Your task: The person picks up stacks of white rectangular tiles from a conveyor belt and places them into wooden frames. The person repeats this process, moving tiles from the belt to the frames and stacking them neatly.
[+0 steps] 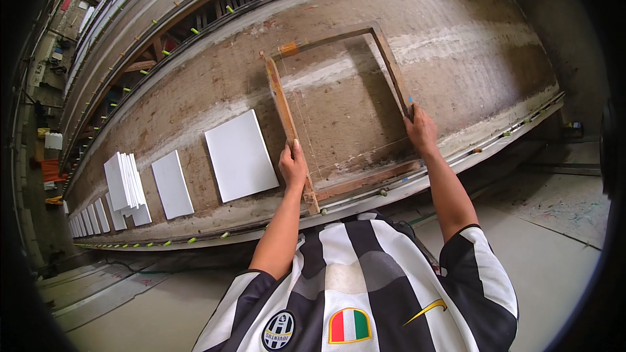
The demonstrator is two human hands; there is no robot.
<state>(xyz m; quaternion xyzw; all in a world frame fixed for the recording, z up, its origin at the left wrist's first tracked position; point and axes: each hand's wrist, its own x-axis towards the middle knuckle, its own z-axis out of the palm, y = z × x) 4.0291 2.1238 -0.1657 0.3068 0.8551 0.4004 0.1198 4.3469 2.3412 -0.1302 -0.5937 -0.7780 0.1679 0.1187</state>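
Note:
A rectangular wooden frame (282, 101) is held between my two hands over the long brown table (456, 45). My left hand (293, 166) is closed round its left bar, thumb lying along the wood. On the opposite bar, my right hand (421, 129) grips near a small blue mark. Thin straight lines show inside the frame, and the table's surface is visible through it. I cannot tell whether the frame rests on the table or hangs just above it. Left of the frame lies a flat white rectangular sheet (241, 156), the nearest one to my left hand.
Another white sheet (173, 184) and a fanned stack of white sheets (124, 182) lie farther left, with a row of several more beyond. Yellow-green pegs (229, 9) line the table's edges. Past the far edge runs a similar long table (130, 45).

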